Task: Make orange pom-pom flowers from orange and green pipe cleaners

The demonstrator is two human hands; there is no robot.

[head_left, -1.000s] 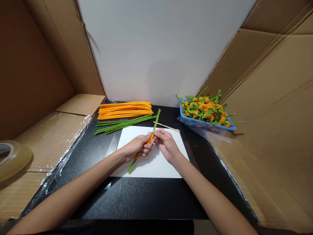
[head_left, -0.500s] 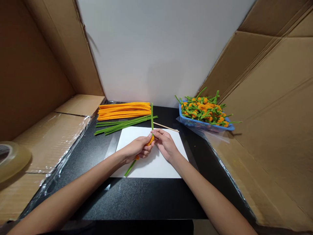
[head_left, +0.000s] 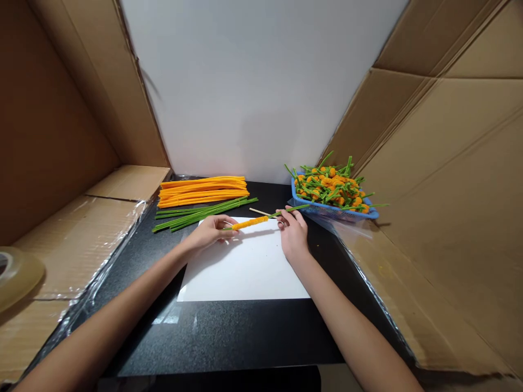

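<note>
A green pipe cleaner (head_left: 286, 211) wound with orange pipe cleaner (head_left: 250, 222) lies almost level across the far part of a white paper sheet (head_left: 241, 267). My left hand (head_left: 210, 231) pinches its left end, and my right hand (head_left: 293, 234) holds the green stretch to the right of the orange wrap. The hands stand apart, with the orange wrap showing between them. A thin wooden stick (head_left: 259, 212) lies just behind the wrapped piece, near the paper's far edge.
A bundle of orange pipe cleaners (head_left: 203, 191) and a green bundle (head_left: 204, 215) lie behind the paper on the black table (head_left: 229, 332). A blue basket (head_left: 335, 211) holds several green-stemmed orange flowers. Cardboard walls (head_left: 429, 190) flank the table, with a tape roll (head_left: 16, 275) at left.
The wrapped pipe cleaner has swung from nearly upright to nearly level. My hands have moved apart, and the view has shifted slightly.
</note>
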